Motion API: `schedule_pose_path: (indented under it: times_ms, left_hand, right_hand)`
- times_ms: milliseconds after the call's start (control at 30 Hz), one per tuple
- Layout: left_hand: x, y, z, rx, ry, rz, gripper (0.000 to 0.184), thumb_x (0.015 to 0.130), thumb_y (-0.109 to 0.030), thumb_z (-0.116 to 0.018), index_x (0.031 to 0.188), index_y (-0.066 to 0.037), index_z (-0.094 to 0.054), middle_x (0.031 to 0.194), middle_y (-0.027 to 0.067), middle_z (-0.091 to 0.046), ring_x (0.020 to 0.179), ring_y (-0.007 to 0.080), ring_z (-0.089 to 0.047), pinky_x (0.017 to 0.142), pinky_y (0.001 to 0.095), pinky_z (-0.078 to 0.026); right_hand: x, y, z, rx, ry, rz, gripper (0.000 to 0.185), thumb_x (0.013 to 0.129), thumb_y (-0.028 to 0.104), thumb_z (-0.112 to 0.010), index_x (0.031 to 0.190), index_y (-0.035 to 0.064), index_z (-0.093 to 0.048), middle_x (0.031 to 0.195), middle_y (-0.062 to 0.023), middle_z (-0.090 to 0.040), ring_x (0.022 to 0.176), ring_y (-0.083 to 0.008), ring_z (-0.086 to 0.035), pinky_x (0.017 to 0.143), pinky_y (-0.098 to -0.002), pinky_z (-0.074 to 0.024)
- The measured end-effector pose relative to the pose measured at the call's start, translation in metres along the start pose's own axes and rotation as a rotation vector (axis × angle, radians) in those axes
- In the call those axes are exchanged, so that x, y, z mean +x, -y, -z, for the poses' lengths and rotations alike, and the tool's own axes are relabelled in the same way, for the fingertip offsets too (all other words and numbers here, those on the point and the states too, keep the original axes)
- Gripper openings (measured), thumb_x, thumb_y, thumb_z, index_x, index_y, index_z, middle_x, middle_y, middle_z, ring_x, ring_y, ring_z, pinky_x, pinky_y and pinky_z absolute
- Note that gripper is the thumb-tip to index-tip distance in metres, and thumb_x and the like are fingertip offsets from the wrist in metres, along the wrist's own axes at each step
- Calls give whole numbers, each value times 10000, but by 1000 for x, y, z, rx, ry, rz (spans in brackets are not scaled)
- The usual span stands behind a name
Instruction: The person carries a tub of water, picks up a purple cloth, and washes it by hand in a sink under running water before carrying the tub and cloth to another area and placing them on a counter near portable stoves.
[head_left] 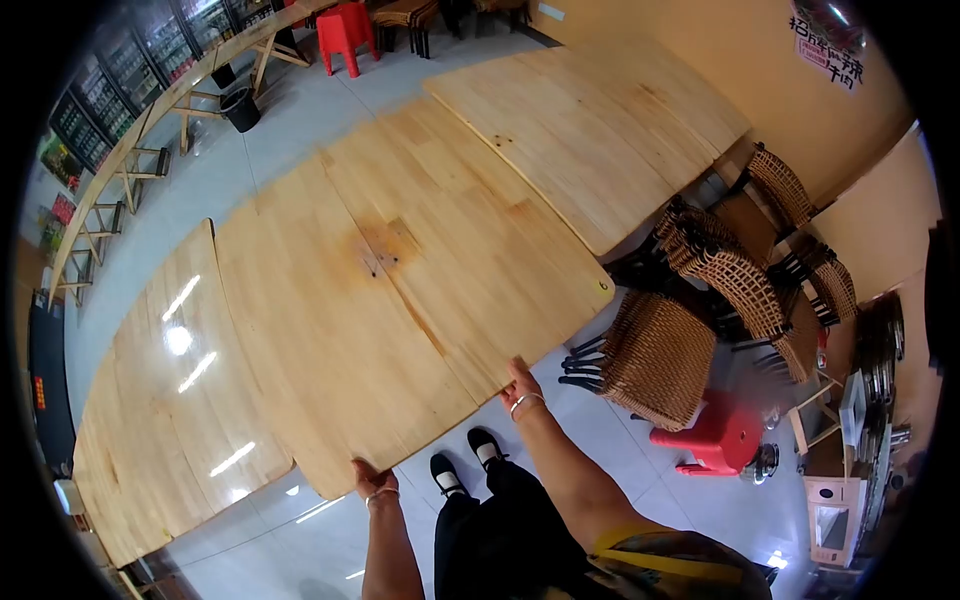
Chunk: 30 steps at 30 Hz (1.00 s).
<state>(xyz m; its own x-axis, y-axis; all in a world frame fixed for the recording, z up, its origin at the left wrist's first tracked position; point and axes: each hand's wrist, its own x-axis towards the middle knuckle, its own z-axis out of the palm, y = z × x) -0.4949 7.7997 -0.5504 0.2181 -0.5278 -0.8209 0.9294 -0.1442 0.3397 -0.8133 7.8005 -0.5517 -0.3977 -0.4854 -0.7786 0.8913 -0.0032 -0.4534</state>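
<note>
A large light-wood tabletop (300, 330) lies in the middle of the view, with a dark stained patch and small holes near its centre. My left hand (373, 480) grips its near edge towards the left corner, thumb on top. Further right on the same edge, my right hand (518, 382) is closed round the wood, with a bracelet at the wrist. The undersides and most fingers of both hands are hidden by the board. Another wooden tabletop (600, 130) adjoins at the upper right, and a glossy one (175, 400) at the left.
Stacked woven chairs (655, 360) stand close on the right, beside a red stool (725, 435). A second red stool (345, 35) and a black bin (240, 108) are at the far side. Drinks fridges (120, 75) line the upper left. My feet are on the tiled floor (590, 450).
</note>
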Motion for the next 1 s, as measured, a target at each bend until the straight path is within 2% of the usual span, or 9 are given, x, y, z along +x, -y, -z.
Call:
schedule_pose_path:
  times_ms: [167, 300, 433, 567, 667, 733, 800, 900, 1000]
  left_hand:
    - [-36, -3, 64, 3, 83, 76, 304, 804, -282, -580, 1047, -100, -574, 1089, 43, -578, 1045, 259, -514, 902, 452, -403]
    - [-69, -11, 102, 44, 38, 68, 343, 793, -263, -590, 1079, -77, -550, 1122, 49, -558, 1055, 239, -509, 891, 414, -421]
    - [-80, -26, 139, 68, 58, 84, 363, 782, -251, -603, 1094, -77, -542, 1121, 52, -560, 1045, 244, -517, 886, 415, -429]
    - [-92, -22, 209, 62, 199, 87, 368, 783, -245, -604, 1098, -70, -529, 1104, 83, -562, 1039, 256, -519, 882, 441, -438]
    - [-128, -21, 261, 87, 139, 83, 344, 780, -257, -610, 1061, -66, -553, 1069, 69, -583, 1029, 247, -526, 894, 433, -430]
    - [-145, -32, 311, 91, 114, 79, 311, 778, -257, -615, 1023, -70, -577, 1029, 56, -602, 996, 239, -545, 864, 404, -451]
    - [-143, -36, 364, 126, 270, 123, 279, 773, -251, -624, 988, -75, -595, 991, 39, -619, 904, 204, -579, 766, 334, -493]
    - [-167, -51, 435, 180, 78, 53, 276, 747, -253, -655, 943, -63, -611, 985, 40, -622, 809, 161, -590, 655, 260, -498]
    - [-188, -58, 504, 107, -20, 57, 268, 775, -242, -605, 996, -92, -624, 1061, 42, -602, 1003, 214, -541, 910, 381, -397]
  right_hand:
    - [-53, 1, 51, 68, 40, 28, 426, 801, 275, -600, 1174, 128, -460, 1061, -47, -567, 959, -205, -556, 790, -393, -471]
    - [-80, -17, 100, 10, -84, 101, 412, 783, 326, -613, 1129, 143, -483, 1061, -60, -564, 939, -214, -560, 751, -392, -481]
    - [-99, -37, 141, 5, -135, 65, 416, 738, 395, -650, 1049, 150, -522, 998, -40, -585, 836, -186, -579, 651, -351, -485]
    - [-132, -47, 201, -23, -141, 22, 379, 752, 401, -635, 1038, 175, -530, 934, -17, -603, 813, -176, -586, 632, -347, -482]
    - [-171, -57, 255, -29, -166, 20, 377, 758, 389, -633, 1046, 170, -526, 944, -22, -604, 830, -180, -590, 627, -349, -487]
    - [-207, -73, 289, 25, -228, 20, 357, 759, 374, -637, 1025, 163, -528, 935, -29, -604, 796, -179, -590, 604, -345, -483]
    - [-228, -81, 325, 105, -109, 17, 345, 757, 355, -645, 1008, 156, -517, 900, -24, -604, 772, -175, -590, 587, -346, -487]
    - [-255, -122, 404, 90, -150, -14, 373, 745, 356, -655, 1014, 151, -495, 904, -10, -593, 781, -166, -589, 600, -351, -504]
    - [-303, -139, 464, 11, -229, -23, 401, 720, 358, -678, 1016, 157, -495, 934, 8, -585, 790, -157, -587, 607, -343, -504]
